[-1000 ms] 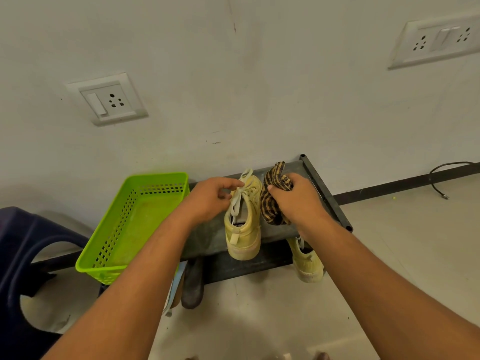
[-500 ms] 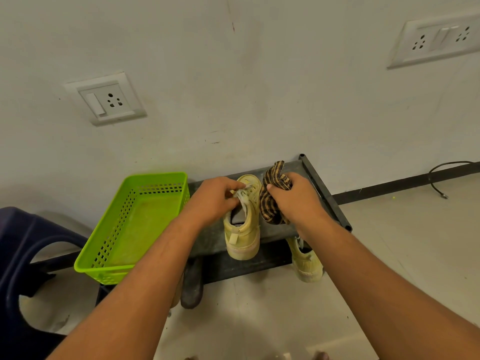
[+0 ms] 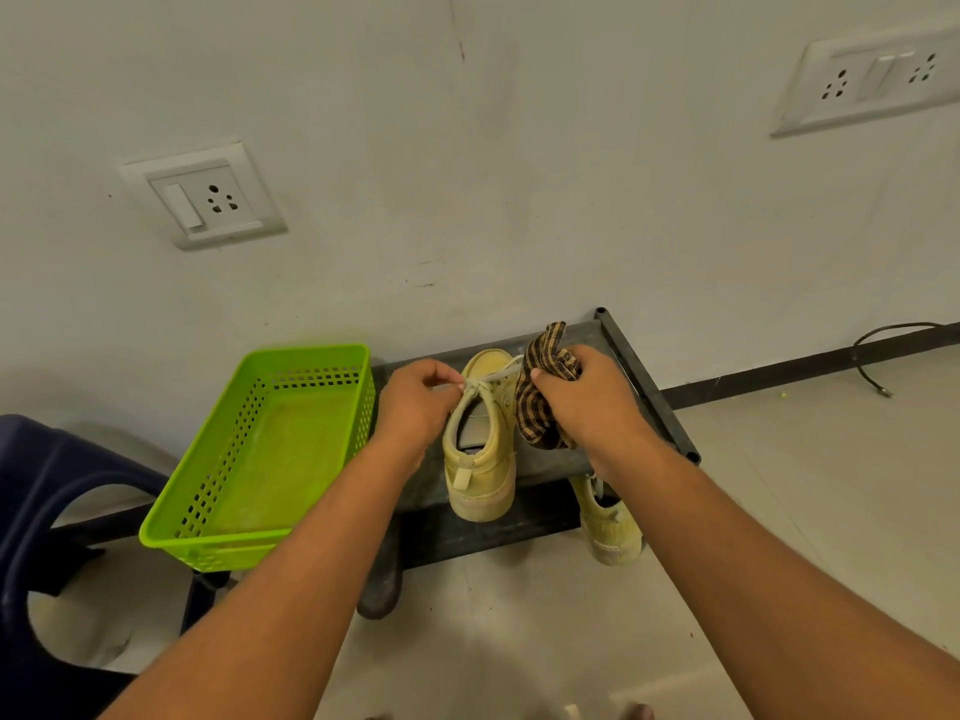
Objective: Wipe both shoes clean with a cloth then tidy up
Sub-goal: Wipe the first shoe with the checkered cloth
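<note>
Left hand (image 3: 415, 402) pinches the pale lace at the throat of the yellow shoe (image 3: 480, 459), fingers curled in on it. This steadies the shoe where it stands on the top of the dark rack (image 3: 649, 392), toe to the wall and heel outward. Right hand (image 3: 589, 402) is closed round the brown striped cloth (image 3: 543, 407), which is bunched in the fist and laid against the shoe's right flank. The two hands lie just apart, one on either side of the shoe. Second yellow shoe (image 3: 610, 530) sits on a lower level of the rack, heel outward, partly hidden beneath the right forearm; no hand touches it. Green basket (image 3: 291, 459) rests at the rack's left end, just beside the left hand. Judged from this arrangement, the task is in its first half. Wiping of the upper shoe is under way, with the cloth on one side only; whether its other faces are already clean cannot be told from here. Left to do, by the same judgement: the second shoe, then the tidying, meaning both shoes and the cloth put away.
</note>
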